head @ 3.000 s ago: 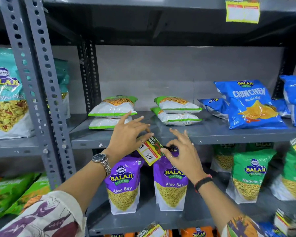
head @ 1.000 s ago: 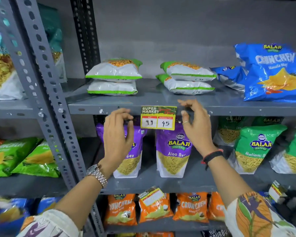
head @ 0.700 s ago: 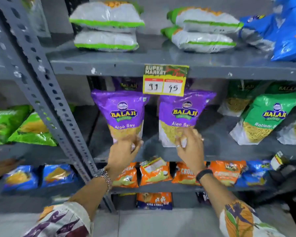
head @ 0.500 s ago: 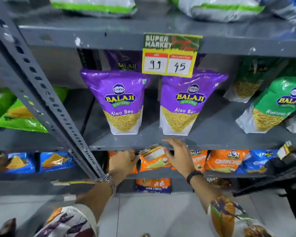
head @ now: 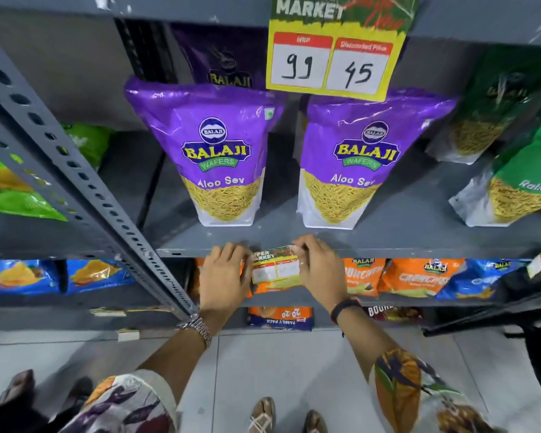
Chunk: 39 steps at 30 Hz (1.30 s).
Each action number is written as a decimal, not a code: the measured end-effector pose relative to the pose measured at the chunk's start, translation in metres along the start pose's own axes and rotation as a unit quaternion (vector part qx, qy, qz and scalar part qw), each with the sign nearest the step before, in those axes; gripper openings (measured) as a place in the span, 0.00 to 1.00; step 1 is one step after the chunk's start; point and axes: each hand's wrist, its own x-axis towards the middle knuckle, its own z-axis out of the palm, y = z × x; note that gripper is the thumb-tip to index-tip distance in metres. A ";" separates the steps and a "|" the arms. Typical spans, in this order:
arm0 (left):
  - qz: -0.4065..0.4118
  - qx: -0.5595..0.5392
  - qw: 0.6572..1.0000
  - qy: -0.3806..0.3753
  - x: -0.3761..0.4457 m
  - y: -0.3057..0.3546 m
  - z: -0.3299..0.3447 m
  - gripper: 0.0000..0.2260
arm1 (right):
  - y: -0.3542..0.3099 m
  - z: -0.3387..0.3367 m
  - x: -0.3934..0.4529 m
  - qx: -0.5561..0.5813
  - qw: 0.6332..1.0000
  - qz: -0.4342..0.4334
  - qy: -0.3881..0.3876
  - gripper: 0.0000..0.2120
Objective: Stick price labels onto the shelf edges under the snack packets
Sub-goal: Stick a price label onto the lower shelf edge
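Price label (head: 275, 268): centre of frame, slightly below middle, held against the front edge of the shelf (head: 419, 242) under the two purple snack packets (head: 222, 157). Long axis horizontal, parallel to the shelf edge, with a slight tilt: right end higher. Printed side facing out; price boxes too blurred to read.

Left hand (head: 224, 276): grip closed on the label's left end, fingers curled over its edge. Right hand (head: 317, 267): grip pinching the label's upper right corner at the shelf edge. Label directly between the two hands, both touching it; neither hand nearer than the other.

Relation governing the next move: label's top strip level with the shelf lip, lower part hanging below it in front of the orange packets (head: 363, 276) on the next shelf down. Judged requirement: level the long axis with the lip, then press along the top strip from both ends.

Second label (head: 334, 54): top centre of frame, already stuck to the upper shelf edge, marked 99 and 45.

Shelf contents: purple packets upright, side by side, centre; green packets (head: 525, 185) at right; orange and blue packets (head: 478, 278) on the lower shelf.
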 end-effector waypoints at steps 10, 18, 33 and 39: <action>0.046 -0.034 0.998 -0.029 0.012 -0.021 -0.003 0.08 | 0.013 -0.003 -0.006 -0.007 0.998 -0.024 -0.060 0.04; 0.056 -0.045 0.997 -0.025 0.012 -0.025 -0.001 0.09 | 0.011 0.000 -0.002 -0.033 0.998 -0.026 -0.043 0.04; -0.010 -0.011 1.000 0.004 0.023 -0.015 -0.001 0.15 | -0.001 0.011 0.004 -0.070 0.997 0.000 0.030 0.09; 0.009 -0.005 1.000 -0.001 0.031 -0.015 -0.004 0.16 | -0.005 0.012 0.011 -0.107 0.994 -0.022 0.029 0.14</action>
